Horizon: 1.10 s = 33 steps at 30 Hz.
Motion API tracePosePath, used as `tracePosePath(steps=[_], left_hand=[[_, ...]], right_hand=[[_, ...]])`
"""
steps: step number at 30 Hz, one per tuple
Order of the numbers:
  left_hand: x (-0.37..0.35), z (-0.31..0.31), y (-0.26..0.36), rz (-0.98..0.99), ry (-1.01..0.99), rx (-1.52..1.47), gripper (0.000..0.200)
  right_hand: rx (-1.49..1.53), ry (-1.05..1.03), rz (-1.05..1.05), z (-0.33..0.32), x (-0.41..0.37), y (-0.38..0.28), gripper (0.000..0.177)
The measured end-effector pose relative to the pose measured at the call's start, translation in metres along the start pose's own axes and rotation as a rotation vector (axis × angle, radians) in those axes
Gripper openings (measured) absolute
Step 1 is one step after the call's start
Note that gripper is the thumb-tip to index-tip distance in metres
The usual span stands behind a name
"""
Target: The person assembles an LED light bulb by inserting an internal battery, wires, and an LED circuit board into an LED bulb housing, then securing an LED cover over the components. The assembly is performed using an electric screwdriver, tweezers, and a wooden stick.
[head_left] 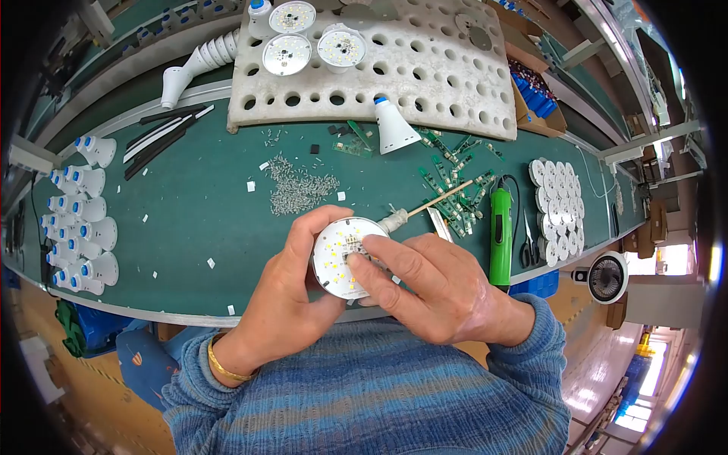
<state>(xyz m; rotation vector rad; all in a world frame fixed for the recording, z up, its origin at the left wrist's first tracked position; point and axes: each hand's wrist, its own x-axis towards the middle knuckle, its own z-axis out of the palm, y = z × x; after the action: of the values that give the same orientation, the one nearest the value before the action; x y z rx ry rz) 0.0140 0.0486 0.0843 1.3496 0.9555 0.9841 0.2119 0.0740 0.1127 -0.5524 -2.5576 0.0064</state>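
Observation:
My left hand (292, 277) is wrapped round an LED bulb (332, 262) near the table's front edge. The round white board with yellow LED chips faces up. My right hand (432, 284) reaches over it, its thumb and forefinger closed together at the middle of the board. Whatever lies between those fingertips is too small or hidden to make out. Just behind the bulb, a wooden stick with a wrapped end (394, 220) lies slanted. A pile of small screws (299, 186) is spread beyond my left hand, and green circuit boards (451, 189) lie loose beyond my right.
A holed foam block (425, 68) at the back bears LED bulbs (288, 54). A white bulb housing (394, 127) stands before it. Housings (87, 220) line the left. At right are a green electric screwdriver (500, 235), scissors (528, 243) and stacked round boards (560, 208).

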Motion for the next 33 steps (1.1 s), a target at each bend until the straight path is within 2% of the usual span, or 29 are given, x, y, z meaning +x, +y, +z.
tracePosePath(steps=[5, 8, 11, 20, 27, 30, 33], left_hand=[[0.002, -0.01, 0.014, -0.192, -0.145, -0.625, 0.056], [0.001, -0.004, 0.018, -0.306, -0.038, -0.441, 0.043], [-0.001, 0.002, 0.009, -0.166, 0.007, -0.294, 0.032], [-0.002, 0.004, 0.005, -0.134, 0.035, -0.209, 0.03], [-0.001, 0.003, 0.006, -0.187, 0.016, -0.221, 0.029], [-0.002, 0.001, 0.005, -0.175, 0.009, -0.188, 0.03], [-0.003, 0.003, 0.006, -0.128, 0.02, -0.173, 0.03]], right_hand=[[0.033, 0.034, -0.01, 0.001, -0.003, -0.001, 0.04], [0.034, 0.023, -0.031, 0.001, -0.003, -0.002, 0.036], [0.024, 0.021, -0.048, 0.001, -0.001, -0.003, 0.033], [0.073, 0.024, -0.055, 0.005, -0.004, -0.003, 0.032], [0.158, 0.015, -0.031, 0.003, -0.003, 0.002, 0.035], [0.322, 0.034, 0.015, 0.003, -0.002, 0.006, 0.051], [0.439, 0.189, 0.246, 0.01, -0.007, 0.003, 0.042]])
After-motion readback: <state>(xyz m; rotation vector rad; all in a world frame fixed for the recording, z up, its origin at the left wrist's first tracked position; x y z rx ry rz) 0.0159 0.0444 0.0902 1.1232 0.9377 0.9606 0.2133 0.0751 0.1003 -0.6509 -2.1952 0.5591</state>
